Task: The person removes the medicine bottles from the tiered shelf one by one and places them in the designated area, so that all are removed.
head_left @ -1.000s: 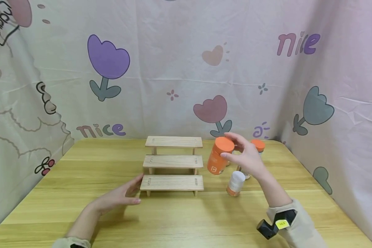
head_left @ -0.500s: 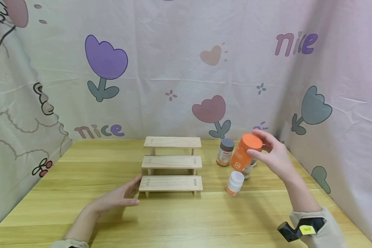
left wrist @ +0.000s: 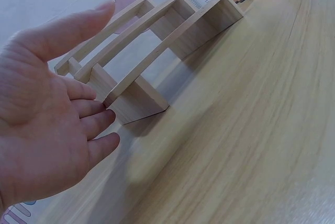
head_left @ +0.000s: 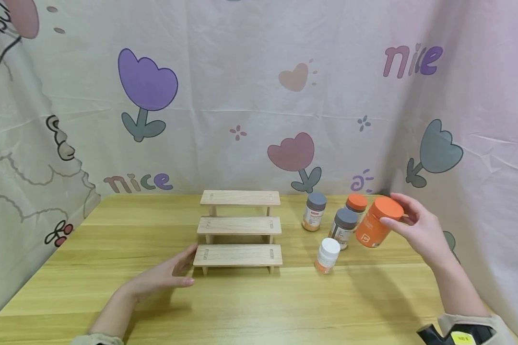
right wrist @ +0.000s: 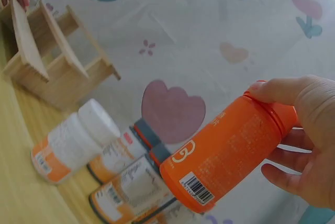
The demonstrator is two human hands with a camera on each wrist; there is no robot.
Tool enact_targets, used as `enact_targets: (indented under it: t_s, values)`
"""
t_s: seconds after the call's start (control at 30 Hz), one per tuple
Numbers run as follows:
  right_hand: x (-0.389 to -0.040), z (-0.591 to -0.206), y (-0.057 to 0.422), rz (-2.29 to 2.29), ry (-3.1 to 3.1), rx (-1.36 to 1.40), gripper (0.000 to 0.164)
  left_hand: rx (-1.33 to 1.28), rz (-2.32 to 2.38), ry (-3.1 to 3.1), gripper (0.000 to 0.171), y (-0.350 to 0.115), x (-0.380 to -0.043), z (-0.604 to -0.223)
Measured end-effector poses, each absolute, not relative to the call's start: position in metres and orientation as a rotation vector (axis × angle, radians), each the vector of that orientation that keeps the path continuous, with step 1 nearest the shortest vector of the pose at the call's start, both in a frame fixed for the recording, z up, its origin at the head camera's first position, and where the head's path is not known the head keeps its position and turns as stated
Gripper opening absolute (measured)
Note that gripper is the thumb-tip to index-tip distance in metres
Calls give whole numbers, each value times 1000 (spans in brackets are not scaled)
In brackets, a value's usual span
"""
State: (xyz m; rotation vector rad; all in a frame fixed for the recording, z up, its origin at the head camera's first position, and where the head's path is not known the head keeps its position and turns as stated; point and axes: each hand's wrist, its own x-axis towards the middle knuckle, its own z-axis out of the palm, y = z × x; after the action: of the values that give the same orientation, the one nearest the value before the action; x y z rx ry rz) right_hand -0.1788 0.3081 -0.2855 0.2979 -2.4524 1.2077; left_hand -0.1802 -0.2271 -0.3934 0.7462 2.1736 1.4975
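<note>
My right hand (head_left: 420,232) grips an orange bottle (head_left: 377,223) near its lid, thumb on one side and fingers on the other; the bottle tilts right of the other bottles. In the right wrist view its barcode side shows. My left hand (head_left: 161,273) has its fingers extended, fingertips right at the left end of the lowest step of a three-tier wooden stand (head_left: 237,255). The left wrist view shows the palm facing the stand, thumb spread apart. Several bottles stand right of the stand: a white-capped one (head_left: 328,255), two grey-capped, and an orange-capped one (head_left: 356,203).
One grey-capped bottle (head_left: 314,212) stands at the back beside the stand; the other grey-capped bottle (head_left: 344,227) is just behind the white-capped one. All rest on a wood-grain table (head_left: 241,311). A printed cloth (head_left: 224,86) hangs behind the table and along both sides.
My right hand has carried the orange bottle rightward, from near the stand to past the other bottles, uncovering them in the head view. My left hand has stayed at the stand.
</note>
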Motion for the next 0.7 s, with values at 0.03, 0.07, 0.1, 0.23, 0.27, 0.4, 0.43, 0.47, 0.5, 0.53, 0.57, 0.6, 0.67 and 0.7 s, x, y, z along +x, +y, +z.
enact_targets:
  t_s: [0.03,0.07,0.1,0.23,0.27,0.4,0.43,0.47,0.5,0.53,0.57,0.6,0.67,0.7]
  values:
    - [-178,-288,311,1202,-2464,286,65,749,1498,2175,86,-227,-180,-393]
    - [-178,-290,313,1192,-2477,276,66,751,1501,2173,86,-227,-180,-393]
    - [-177,-293,316,1181,-2490,267,66,743,1500,2174,86,-227,-180,-393]
    - [-176,-302,322,1136,-2550,226,68,750,1514,2163,86,-228,-181,-394]
    - [-176,-304,323,1128,-2566,217,68,741,1519,2155,87,-228,-181,-395]
    - [-177,-314,328,1125,-2604,188,69,730,1517,2148,87,-228,-180,-396]
    - [-178,-317,329,1129,-2605,187,69,735,1518,2144,87,-228,-180,-396]
    - [-178,-320,330,1134,-2608,183,69,742,1516,2150,87,-228,-180,-395]
    - [-179,-323,332,1140,-2609,179,69,747,1514,2157,87,-228,-180,-394]
    - [-180,-326,333,1148,-2609,176,69,755,1513,2164,87,-227,-180,-394]
    - [-181,-328,333,1160,-2612,176,69,763,1515,2166,87,-227,-180,-393]
    - [-182,-331,334,1174,-2614,175,69,768,1516,2169,87,-227,-180,-393]
    - [-183,-336,334,1195,-2621,176,69,765,1513,2177,87,-227,-180,-393]
    - [-184,-338,334,1204,-2623,175,69,763,1512,2176,87,-227,-180,-393]
